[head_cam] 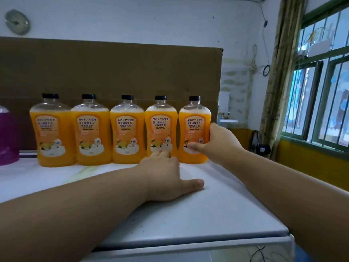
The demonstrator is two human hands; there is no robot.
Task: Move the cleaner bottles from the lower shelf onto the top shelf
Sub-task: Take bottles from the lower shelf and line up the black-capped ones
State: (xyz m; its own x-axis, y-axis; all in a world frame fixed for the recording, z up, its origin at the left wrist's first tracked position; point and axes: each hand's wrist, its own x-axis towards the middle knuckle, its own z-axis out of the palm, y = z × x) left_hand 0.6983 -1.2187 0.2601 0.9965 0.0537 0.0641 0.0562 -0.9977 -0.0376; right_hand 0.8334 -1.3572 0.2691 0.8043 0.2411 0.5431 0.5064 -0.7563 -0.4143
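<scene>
While the right hand [217, 142] grips the end bottle [194, 129], the open left hand [166, 176] touches the neighbouring bottle [161, 127] just beside it.

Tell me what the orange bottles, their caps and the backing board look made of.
Bottles: clear glossy plastic, probably; orange liquid and foam show through above the printed labels. Caps: black, likely plastic, finish hard to judge. Board: brown matte cardboard, by its flat dull face and a crease.
</scene>
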